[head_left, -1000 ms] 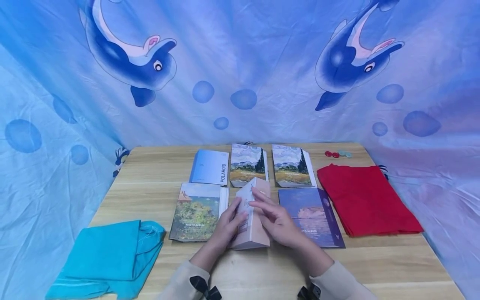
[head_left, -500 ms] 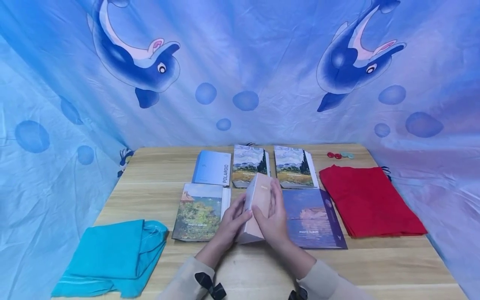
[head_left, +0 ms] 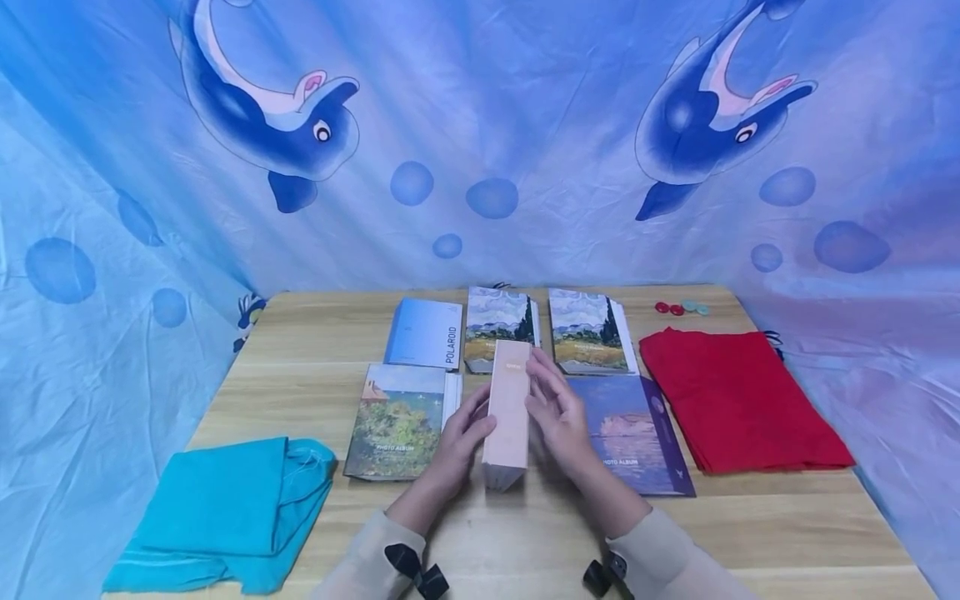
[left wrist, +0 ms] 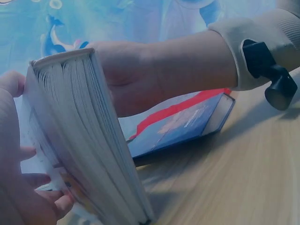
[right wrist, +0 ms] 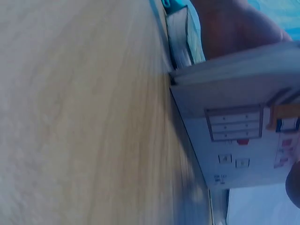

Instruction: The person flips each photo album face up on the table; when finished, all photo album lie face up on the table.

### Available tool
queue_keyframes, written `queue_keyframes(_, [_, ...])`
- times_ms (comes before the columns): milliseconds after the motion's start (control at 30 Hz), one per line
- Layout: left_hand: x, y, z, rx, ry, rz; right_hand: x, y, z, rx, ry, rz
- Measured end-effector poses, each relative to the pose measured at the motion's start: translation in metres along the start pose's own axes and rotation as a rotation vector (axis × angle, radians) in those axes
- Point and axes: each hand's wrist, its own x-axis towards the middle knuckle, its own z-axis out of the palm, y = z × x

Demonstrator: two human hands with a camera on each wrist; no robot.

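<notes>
A thick pale-pink photo album (head_left: 508, 408) stands on its open edge, spine up, near the front of the wooden table. From the left, my left hand (head_left: 459, 437) holds it, thumb at the spine's edge. In the left wrist view, its bent fingers (left wrist: 61, 204) lie against the cover, and the album's page ends (left wrist: 84, 122) show. My right hand (head_left: 561, 417) rests with loosely bent fingers at the right side and spine edge. Furniture drawings mark the cover (right wrist: 234, 159) in the right wrist view, where only one fingertip of that hand shows.
Around the hands lie a green garden photo album (head_left: 397, 425), a purple photo album (head_left: 626, 433), a blue Polaroid album (head_left: 426, 333) and two landscape albums (head_left: 498, 325). Teal cloth (head_left: 217, 500) is at left, red cloth (head_left: 738, 400) at right, with small red and pale-green discs (head_left: 677, 309) behind.
The pink album has turned in my hands from showing its cover to standing squarely with its spine up. My right hand gripped across the spine, then eased to the right side.
</notes>
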Motion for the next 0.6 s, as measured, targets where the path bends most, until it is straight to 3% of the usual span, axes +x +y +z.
queue_keyframes(133, [-0.001, 0.003, -0.004, 0.007, 0.033, -0.018, 0.002, 0.001, -0.004, 0.037, -0.032, 0.107])
queue_keyframes(267, [-0.003, 0.010, -0.009, 0.002, 0.034, -0.010, 0.003, 0.003, -0.003, -0.037, -0.021, 0.292])
queue_keyframes(333, [-0.004, 0.015, -0.012, 0.049, 0.029, -0.005, 0.004, 0.004, -0.003, -0.064, -0.028, 0.348])
queue_keyframes(600, [-0.008, 0.043, -0.024, 0.342, 0.044, 0.113, 0.002, 0.007, 0.002, -0.185, -0.148, 0.358])
